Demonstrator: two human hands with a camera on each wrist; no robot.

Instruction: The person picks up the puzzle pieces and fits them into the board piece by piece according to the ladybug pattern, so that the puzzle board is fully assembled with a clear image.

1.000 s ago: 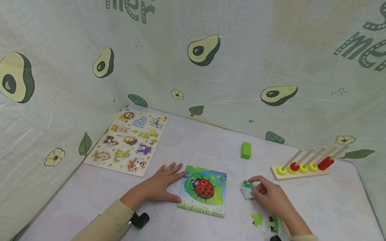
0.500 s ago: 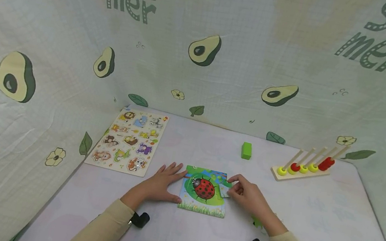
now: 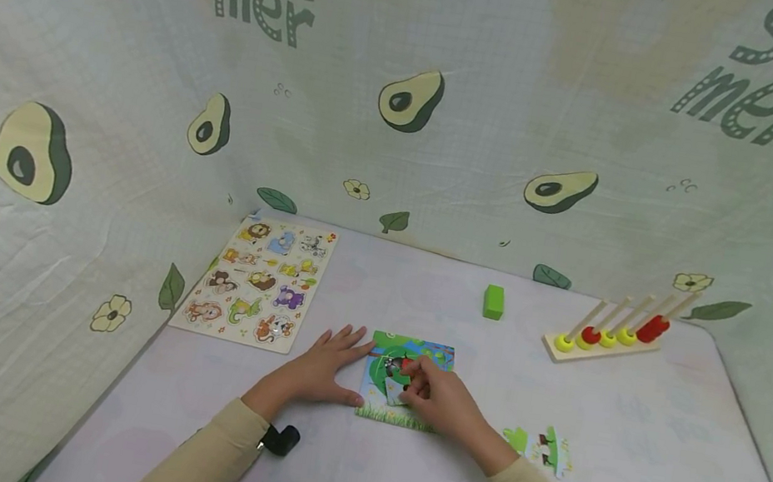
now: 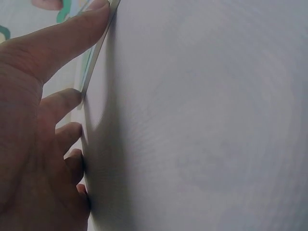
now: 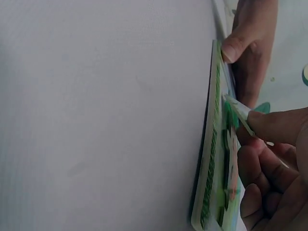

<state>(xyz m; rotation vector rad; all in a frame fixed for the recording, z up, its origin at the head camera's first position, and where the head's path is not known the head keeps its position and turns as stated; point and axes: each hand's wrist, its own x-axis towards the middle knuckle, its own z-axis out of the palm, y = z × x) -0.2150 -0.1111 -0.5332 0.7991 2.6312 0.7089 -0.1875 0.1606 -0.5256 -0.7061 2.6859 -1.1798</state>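
A square ladybug jigsaw board with a grass border lies on the table. My left hand rests at its left edge, fingers spread, thumb at the lower left corner and a fingertip at the upper side. Thumb and fingers of my right hand pinch a pale puzzle piece over the middle of the board, covering part of the ladybug. Seen from the right wrist, that puzzle piece is tilted, its lower tip close to the board's face. In the left wrist view, the left thumb lies along the board's edge.
Several loose puzzle pieces lie right of the board, near the right forearm. A wooden animal puzzle lies at the back left. Behind the board stands a green block; a peg counter with red and yellow beads is further right.
My right hand has carried the puzzle piece leftward from the table beside the board to above its middle, uncovering the loose pieces. The left hand has stayed in place.
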